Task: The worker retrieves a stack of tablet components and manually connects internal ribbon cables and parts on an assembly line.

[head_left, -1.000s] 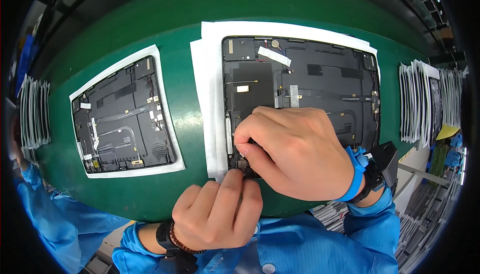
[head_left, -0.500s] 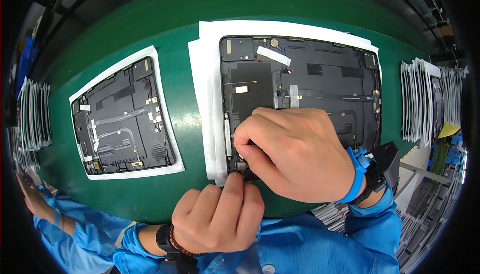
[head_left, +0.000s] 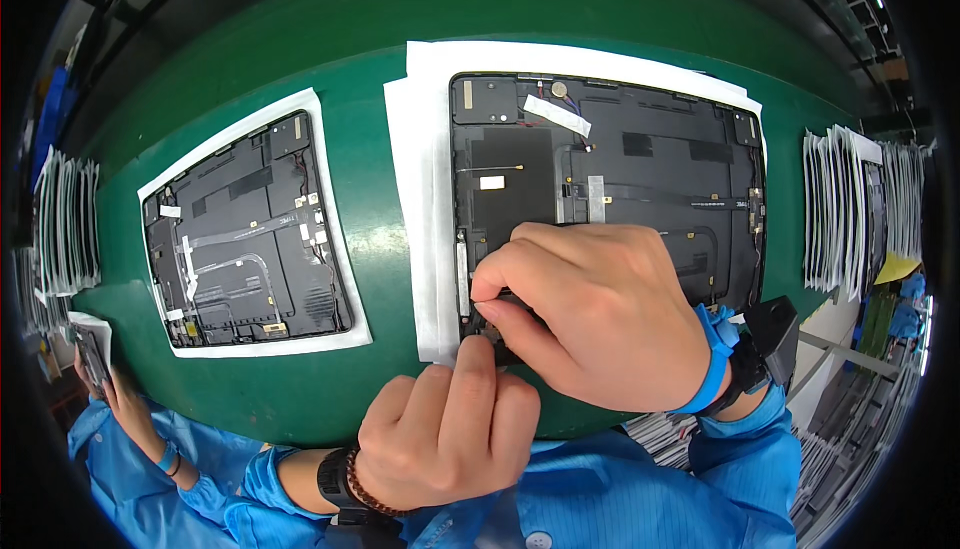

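A black tablet back housing point(head_left: 660, 109) lies open side up on white sheets point(head_left: 404, 179) in front of me, with ribbon cables, tape pieces and small connectors inside it. My right hand point(head_left: 600, 309) reaches over its near left part, thumb and index finger pinched by the left edge. Anything between those fingertips is too small to make out. Close by, my left hand point(head_left: 445, 424) is curled at the near left corner, its index fingertip against the housing; its thumb is hidden, so what it pinches does not show. A silvery strip point(head_left: 463, 279) runs along the left edge beside my right fingertips.
Another such housing point(head_left: 240, 239) rests on white paper to the left. Upright stacks of wrapped panels stand at the left point(head_left: 68, 224) and right point(head_left: 850, 214) table ends. At lower left, a co-worker's hand point(head_left: 125, 399) holds a dark panel point(head_left: 92, 354) with white paper.
The housing and sheets sit slightly farther right in view. My left hand has shifted a little right and up; my right pinch stays by the left edge. A co-worker's panel has come into view.
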